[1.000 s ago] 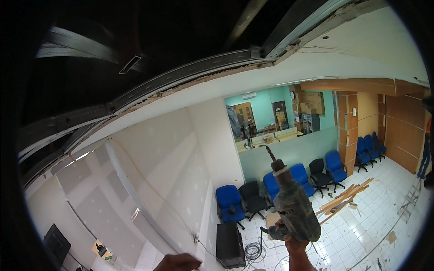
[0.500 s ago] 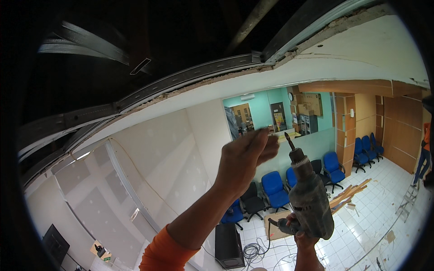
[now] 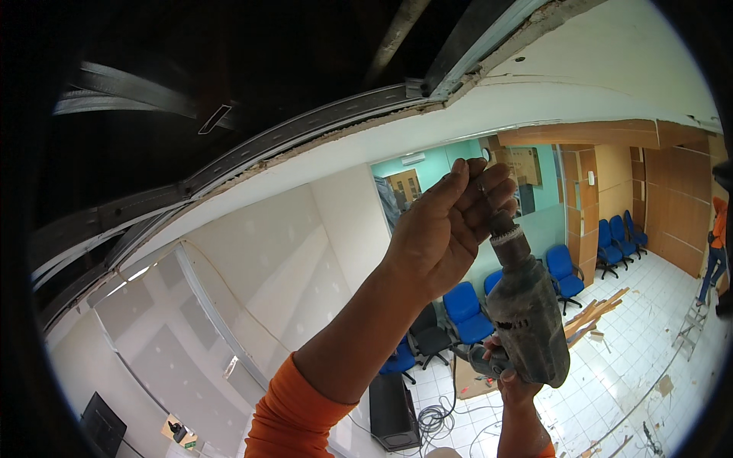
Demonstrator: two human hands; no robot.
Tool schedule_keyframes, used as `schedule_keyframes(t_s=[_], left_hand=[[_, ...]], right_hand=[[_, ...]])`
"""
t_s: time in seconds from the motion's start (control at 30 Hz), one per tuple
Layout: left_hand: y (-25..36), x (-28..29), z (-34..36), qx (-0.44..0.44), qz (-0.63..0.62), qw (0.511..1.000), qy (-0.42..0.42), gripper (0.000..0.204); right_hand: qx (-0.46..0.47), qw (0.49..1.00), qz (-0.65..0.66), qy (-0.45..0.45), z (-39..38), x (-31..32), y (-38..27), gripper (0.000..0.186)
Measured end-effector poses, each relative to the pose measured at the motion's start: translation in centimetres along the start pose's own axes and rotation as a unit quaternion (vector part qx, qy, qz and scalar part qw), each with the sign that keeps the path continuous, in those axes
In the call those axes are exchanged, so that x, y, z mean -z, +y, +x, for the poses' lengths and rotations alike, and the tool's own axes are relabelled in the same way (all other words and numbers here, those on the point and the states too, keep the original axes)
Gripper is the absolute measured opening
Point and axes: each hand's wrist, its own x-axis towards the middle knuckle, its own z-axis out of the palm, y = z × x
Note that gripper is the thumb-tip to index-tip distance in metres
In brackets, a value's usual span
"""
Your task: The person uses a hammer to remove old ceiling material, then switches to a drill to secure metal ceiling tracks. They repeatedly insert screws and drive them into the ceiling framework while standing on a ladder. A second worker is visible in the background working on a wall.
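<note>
My right hand [image 3: 518, 385] grips a worn dark green power drill [image 3: 525, 313] at its handle, the chuck [image 3: 509, 237] pointing up and away from me. My left hand [image 3: 450, 221] is raised beside the drill's front end, palm partly turned toward me, its fingers curled at the bit just past the chuck. Something small and thin shows among these fingers; I cannot make out whether it is only the bit or also a fastener.
Above, a cut ceiling edge with metal channels [image 3: 298, 141] borders a dark opening. Below stand blue chairs [image 3: 467, 309], a black box [image 3: 395, 408], coiled cable [image 3: 434, 420] and wood strips [image 3: 594, 313]. A person in orange [image 3: 716, 233] is at a ladder [image 3: 691, 328] at far right.
My left hand has risen from the lower edge to the drill's bit, its fingers now over it. The drill has shifted up and to the right in view.
</note>
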Motion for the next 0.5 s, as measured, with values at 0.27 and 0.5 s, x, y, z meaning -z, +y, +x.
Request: schedule_keyframes(t_s=[0.27, 0.5], left_hand=[[0.1, 0.1, 0.6, 0.005, 0.004, 1.000, 0.002, 0.027], [0.0, -0.3, 1.1, -0.005, 0.060, 0.998, 0.026, 0.031]], right_hand=[[0.020, 1.000, 0.008, -0.001, 0.7, 0.1, 0.1, 0.077], [0.017, 0.998, 0.051, 0.010, 1.0, -0.2, 0.3, 0.075]])
